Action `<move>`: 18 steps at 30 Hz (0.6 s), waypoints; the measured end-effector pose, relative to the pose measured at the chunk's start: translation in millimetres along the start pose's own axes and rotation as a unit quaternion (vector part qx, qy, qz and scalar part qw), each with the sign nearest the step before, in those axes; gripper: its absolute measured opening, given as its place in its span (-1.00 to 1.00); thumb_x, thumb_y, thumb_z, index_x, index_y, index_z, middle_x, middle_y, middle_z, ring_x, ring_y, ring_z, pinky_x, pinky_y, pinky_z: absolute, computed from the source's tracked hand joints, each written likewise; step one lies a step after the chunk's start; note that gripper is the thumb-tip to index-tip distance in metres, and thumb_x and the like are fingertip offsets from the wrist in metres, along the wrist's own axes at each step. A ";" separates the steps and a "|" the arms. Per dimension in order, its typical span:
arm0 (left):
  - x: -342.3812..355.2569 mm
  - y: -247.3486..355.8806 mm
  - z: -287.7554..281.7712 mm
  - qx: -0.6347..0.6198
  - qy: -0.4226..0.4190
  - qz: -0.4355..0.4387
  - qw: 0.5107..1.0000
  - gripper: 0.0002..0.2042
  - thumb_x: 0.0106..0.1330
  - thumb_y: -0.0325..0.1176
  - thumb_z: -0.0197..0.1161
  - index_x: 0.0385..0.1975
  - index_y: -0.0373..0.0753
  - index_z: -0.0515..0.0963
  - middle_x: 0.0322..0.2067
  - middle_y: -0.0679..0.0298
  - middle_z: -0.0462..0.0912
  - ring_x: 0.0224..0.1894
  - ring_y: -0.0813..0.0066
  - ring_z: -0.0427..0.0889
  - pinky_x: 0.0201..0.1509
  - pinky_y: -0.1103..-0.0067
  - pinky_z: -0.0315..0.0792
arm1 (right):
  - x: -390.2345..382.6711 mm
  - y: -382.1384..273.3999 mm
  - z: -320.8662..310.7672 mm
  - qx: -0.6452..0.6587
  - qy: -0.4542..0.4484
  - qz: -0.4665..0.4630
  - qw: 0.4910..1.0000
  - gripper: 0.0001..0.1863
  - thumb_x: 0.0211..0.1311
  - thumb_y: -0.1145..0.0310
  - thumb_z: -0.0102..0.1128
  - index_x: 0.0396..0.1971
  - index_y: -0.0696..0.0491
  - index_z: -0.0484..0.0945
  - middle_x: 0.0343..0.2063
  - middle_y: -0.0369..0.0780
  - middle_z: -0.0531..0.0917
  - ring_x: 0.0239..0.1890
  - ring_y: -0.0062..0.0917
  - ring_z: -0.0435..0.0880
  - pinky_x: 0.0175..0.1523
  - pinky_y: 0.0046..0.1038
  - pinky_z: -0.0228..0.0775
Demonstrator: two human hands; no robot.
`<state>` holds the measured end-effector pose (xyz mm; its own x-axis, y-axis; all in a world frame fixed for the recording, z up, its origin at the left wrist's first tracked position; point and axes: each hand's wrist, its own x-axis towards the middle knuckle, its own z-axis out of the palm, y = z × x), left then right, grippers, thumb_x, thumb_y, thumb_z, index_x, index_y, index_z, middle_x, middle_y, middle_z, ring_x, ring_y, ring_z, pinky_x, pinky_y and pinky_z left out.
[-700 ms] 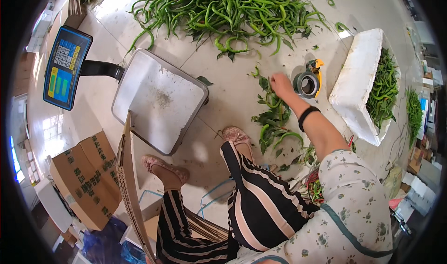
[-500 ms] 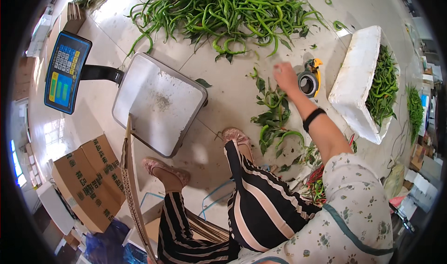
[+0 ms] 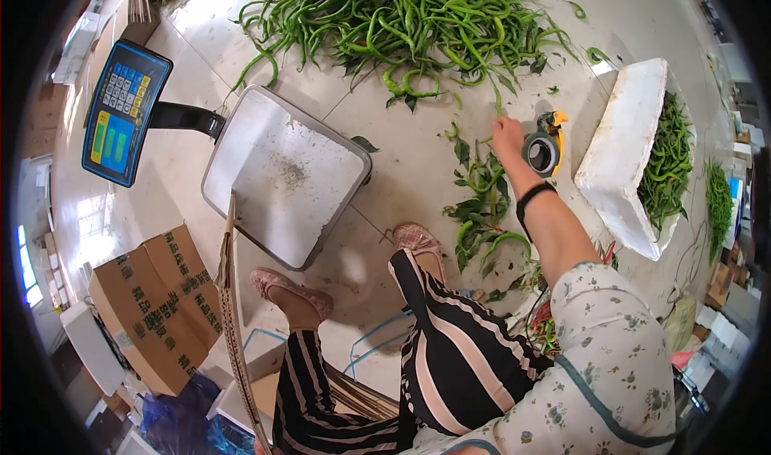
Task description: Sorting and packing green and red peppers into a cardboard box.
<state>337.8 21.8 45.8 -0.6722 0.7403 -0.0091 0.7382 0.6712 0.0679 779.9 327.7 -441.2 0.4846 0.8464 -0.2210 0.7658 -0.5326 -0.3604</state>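
Note:
My right hand (image 3: 506,138) is low over the floor, fingers curled, at the top of scattered green peppers and leaves (image 3: 482,206). A green pepper meets its fingertips; whether it is held is unclear. Just right lie a grey tape roll and yellow-handled dispenser (image 3: 544,153). Above is a large pile of long green peppers (image 3: 385,29). A sliver of my left hand (image 3: 259,448) shows at the bottom edge beside an upright cardboard sheet (image 3: 229,294), fingers mostly hidden. The scale's steel platform (image 3: 285,170) is left of my right hand, its display (image 3: 124,114) further left.
A white foam box (image 3: 610,150) holding green peppers is at right, with more peppers (image 3: 715,210) beyond. A printed cardboard box (image 3: 152,302) and blue plastic (image 3: 173,419) are lower left. Folded cardboard (image 3: 353,391) lies by my legs; red peppers and stalks (image 3: 546,326) are beside my right leg.
My right hand, raised slightly half a second ago, has moved right toward the tape roll, and a green pepper now shows at its fingertips. The whole view has shifted a little.

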 end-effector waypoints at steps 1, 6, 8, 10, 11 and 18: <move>-2.2 3.4 0.5 -0.026 0.010 -0.028 0.999 -0.71 0.13 -0.49 0.15 -0.13 -0.40 0.49 -0.23 0.04 0.58 -0.23 0.27 0.52 -0.13 0.45 0.36 | -14.5 3.5 -5.7 0.001 0.001 0.001 1.000 -0.75 0.04 0.25 0.08 -0.41 0.14 0.53 -0.43 -0.09 0.57 -0.31 -0.24 0.55 -0.20 -0.31 0.38; -1.4 8.5 2.3 -0.045 0.020 -0.046 0.998 -0.72 0.14 -0.49 0.15 -0.14 -0.41 0.49 -0.25 0.04 0.58 -0.25 0.33 0.50 -0.15 0.50 0.36 | -65.3 -4.9 -78.7 0.308 -0.071 -0.029 0.948 -0.85 -0.15 0.42 0.21 -0.49 0.09 0.51 -0.51 -0.17 0.55 -0.41 -0.38 0.55 -0.26 -0.42 0.37; -2.0 -5.3 3.6 -0.060 0.018 -0.015 0.998 -0.72 0.15 -0.48 0.16 -0.14 -0.42 0.49 -0.25 0.05 0.58 -0.26 0.33 0.51 -0.16 0.50 0.36 | -52.4 -7.9 -103.2 0.222 -0.224 -0.124 0.941 -0.84 -0.15 0.40 0.19 -0.48 0.10 0.51 -0.51 -0.16 0.56 -0.42 -0.38 0.56 -0.27 -0.42 0.37; -1.9 -1.4 2.9 -0.070 0.009 -0.035 0.997 -0.72 0.14 -0.48 0.16 -0.14 -0.42 0.49 -0.25 0.05 0.58 -0.25 0.33 0.51 -0.15 0.49 0.36 | -24.6 -16.2 -102.9 0.088 -0.355 -0.231 0.902 -0.81 -0.13 0.36 0.16 -0.46 0.11 0.51 -0.52 -0.15 0.58 -0.45 -0.36 0.56 -0.29 -0.40 0.38; -1.7 1.2 2.8 -0.078 -0.001 -0.054 0.995 -0.72 0.14 -0.48 0.16 -0.14 -0.42 0.49 -0.25 0.06 0.58 -0.25 0.33 0.51 -0.14 0.49 0.36 | -2.0 -28.8 -96.1 0.048 -0.340 -0.248 0.906 -0.80 -0.11 0.34 0.14 -0.46 0.11 0.51 -0.52 -0.14 0.59 -0.46 -0.34 0.57 -0.30 -0.39 0.38; 9.5 12.3 4.3 -0.052 0.021 -0.024 0.998 -0.72 0.14 -0.47 0.16 -0.14 -0.40 0.50 -0.22 0.03 0.58 -0.24 0.27 0.54 -0.13 0.46 0.38 | 138.0 -151.6 -40.7 0.045 -0.030 -0.241 0.969 -0.69 0.09 0.37 -0.03 -0.14 0.11 0.42 -0.22 -0.04 0.56 -0.14 -0.19 0.51 -0.09 -0.32 0.37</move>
<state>340.7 37.3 42.3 -0.7096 0.7041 0.0267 0.6971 0.6960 0.1721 747.9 525.0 -380.2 0.0514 0.9970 -0.0582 0.8555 -0.0740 -0.5124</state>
